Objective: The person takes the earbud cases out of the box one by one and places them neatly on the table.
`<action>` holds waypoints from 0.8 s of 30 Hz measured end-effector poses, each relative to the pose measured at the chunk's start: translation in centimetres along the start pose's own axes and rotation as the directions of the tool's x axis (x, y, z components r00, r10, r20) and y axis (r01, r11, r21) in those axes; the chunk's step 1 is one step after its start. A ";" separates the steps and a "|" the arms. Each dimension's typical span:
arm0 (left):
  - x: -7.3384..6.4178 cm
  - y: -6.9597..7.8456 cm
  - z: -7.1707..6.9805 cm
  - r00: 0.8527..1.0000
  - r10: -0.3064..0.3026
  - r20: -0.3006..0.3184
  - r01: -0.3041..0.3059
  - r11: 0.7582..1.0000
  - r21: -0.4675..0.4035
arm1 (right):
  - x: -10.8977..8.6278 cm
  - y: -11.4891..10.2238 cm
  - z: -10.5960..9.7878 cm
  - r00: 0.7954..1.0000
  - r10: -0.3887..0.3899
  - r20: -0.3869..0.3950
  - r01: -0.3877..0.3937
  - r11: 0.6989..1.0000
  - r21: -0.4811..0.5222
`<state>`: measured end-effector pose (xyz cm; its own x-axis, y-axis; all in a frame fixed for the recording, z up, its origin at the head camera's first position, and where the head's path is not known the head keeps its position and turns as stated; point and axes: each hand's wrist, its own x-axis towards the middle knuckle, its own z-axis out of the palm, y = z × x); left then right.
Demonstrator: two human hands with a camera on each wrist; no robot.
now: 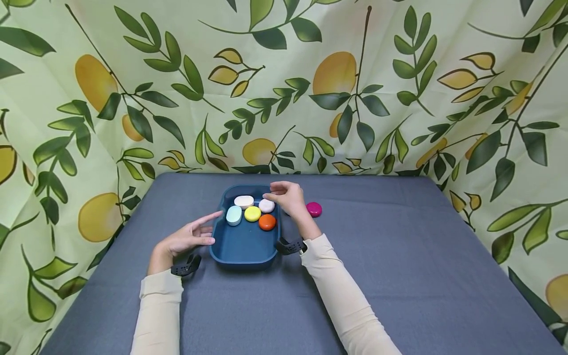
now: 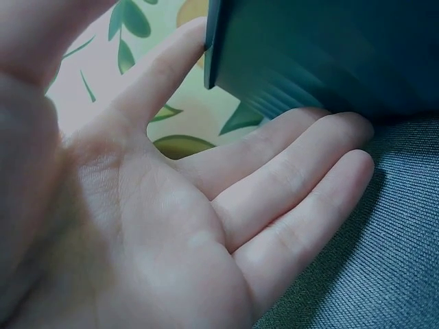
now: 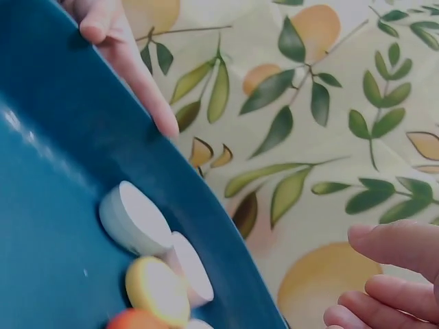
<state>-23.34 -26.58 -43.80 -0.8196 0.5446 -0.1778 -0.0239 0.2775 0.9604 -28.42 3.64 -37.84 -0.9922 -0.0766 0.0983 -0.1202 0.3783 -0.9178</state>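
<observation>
A dark blue tray (image 1: pixel 244 246) holds several smooth, rounded, soap-like pieces in its far half: white (image 1: pixel 244 201), pale blue (image 1: pixel 233 216), yellow (image 1: pixel 252 214), orange (image 1: pixel 267 222) and pale pink (image 1: pixel 266 206). My left hand (image 1: pixel 188 237) touches the tray's left side with extended fingers, the index at the rim and the others lower against the wall, as the left wrist view shows. Above the tray's far right corner is my right hand (image 1: pixel 289 198), fingers slightly bent. In the right wrist view, nothing shows between its thumb and fingers (image 3: pixel 398 295).
A magenta rounded piece (image 1: pixel 314 209) lies on the grey cloth-covered table (image 1: pixel 399 266), right of the tray and close to my right wrist. Behind the table hangs a leaf-and-fruit patterned curtain (image 1: pixel 284 118). Each wrist wears a black band (image 1: pixel 289 245).
</observation>
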 end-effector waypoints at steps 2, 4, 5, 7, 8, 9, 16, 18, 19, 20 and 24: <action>0.0 0.0 0.0 1.000 0.001 -0.003 -0.001 1.000 0.004 | 0.2 -0.3 0.6 1.000 0.000 0.010 0.000 1.000 0.006; 0.0 0.0 -0.1 1.000 0.001 -0.004 -0.001 1.000 0.014 | 0.4 -0.5 1.3 1.000 0.012 0.020 -0.012 1.000 0.015; -0.1 0.1 -0.1 1.000 0.002 -0.006 -0.002 1.000 0.021 | 0.4 -0.6 1.7 0.999 0.020 0.028 -0.021 1.000 0.015; -0.1 0.1 -0.2 1.000 -0.002 -0.011 0.003 1.000 0.030 | 0.6 -0.7 2.4 0.997 0.052 0.049 -0.053 0.998 0.016; -0.2 0.1 -0.2 1.000 -0.004 -0.013 0.005 0.999 0.032 | 0.6 -0.7 2.8 0.995 0.072 0.065 -0.074 0.997 0.019; -0.2 0.1 -0.3 1.000 -0.005 -0.014 0.006 0.999 0.033 | 0.7 -0.8 3.1 0.993 0.091 0.081 -0.093 0.995 0.020; -0.1 0.1 -0.2 1.000 0.002 -0.012 -0.001 1.000 0.027 | 1.0 -0.6 5.3 0.980 0.162 0.119 -0.152 0.984 -0.091; -0.1 0.1 -0.1 1.000 -0.006 -0.009 0.006 1.000 0.019 | 1.0 -0.3 5.8 0.979 0.165 0.117 -0.150 0.980 -0.129; -0.1 0.1 -0.1 1.000 -0.010 -0.008 0.010 1.000 0.017 | 1.0 -0.1 6.0 0.980 0.162 0.113 -0.145 0.978 -0.147; 0.0 0.1 -0.1 1.000 -0.008 -0.004 0.008 1.000 0.012 | 1.0 0.1 6.2 0.982 0.154 0.108 -0.135 0.977 -0.165; 0.0 -0.1 -0.1 1.000 -0.001 -0.005 0.001 1.000 0.000 | 0.9 0.6 6.7 0.986 0.134 0.100 -0.112 0.973 -0.204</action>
<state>-23.40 -26.68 -43.86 -0.8227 0.5400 -0.1778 -0.0248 0.2784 0.9602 -29.15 -2.36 -40.90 -0.9910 -0.1171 -0.0647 -0.0128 0.5645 -0.8253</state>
